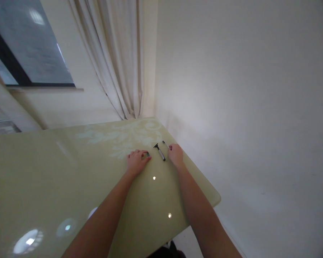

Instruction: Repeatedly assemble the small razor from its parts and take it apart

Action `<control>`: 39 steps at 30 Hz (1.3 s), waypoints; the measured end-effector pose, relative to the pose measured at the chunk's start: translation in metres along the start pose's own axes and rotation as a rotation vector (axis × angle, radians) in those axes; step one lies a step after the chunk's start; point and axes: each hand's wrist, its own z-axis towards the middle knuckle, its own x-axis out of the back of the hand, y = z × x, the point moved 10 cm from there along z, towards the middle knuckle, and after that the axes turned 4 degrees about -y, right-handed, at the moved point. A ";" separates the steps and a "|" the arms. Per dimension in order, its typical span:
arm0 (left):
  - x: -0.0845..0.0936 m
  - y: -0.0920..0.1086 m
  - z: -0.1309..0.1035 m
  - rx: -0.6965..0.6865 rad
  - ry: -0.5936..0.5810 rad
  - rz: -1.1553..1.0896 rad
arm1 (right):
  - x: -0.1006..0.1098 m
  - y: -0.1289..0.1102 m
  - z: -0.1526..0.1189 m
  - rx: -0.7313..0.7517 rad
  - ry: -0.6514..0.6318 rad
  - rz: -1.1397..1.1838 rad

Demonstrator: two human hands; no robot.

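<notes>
On the tabletop, a razor (160, 153) with a black head and a grey-and-black handle lies between my two hands, touched by neither. My left hand (136, 161) rests to its left, thumb and forefinger closed around a small dark-and-green item (148, 154) whose kind is too small to make out. To the razor's right, my right hand (175, 154) is closed on a toothbrush (165, 144). Its dark-bristled head points away to the upper left, and the fingers hide the rest of its handle.
A glossy pale-green table (56, 172) with a white scroll pattern reflects several lamps. Its right side runs along a white wall (244, 107). Beyond the far edge hang cream curtains (118, 61) beside a window (40, 46).
</notes>
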 end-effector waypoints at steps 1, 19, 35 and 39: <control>0.000 0.000 0.000 0.002 0.003 -0.004 | 0.000 0.000 0.000 0.000 0.002 -0.001; 0.012 -0.026 0.002 0.040 0.148 -0.424 | 0.029 -0.026 -0.010 0.103 0.168 0.144; 0.025 -0.036 -0.089 0.005 -0.027 -0.713 | -0.041 -0.136 -0.089 0.638 -0.349 -0.111; 0.037 -0.023 -0.094 -0.040 0.063 -0.726 | -0.057 -0.147 -0.109 0.760 -0.453 -0.137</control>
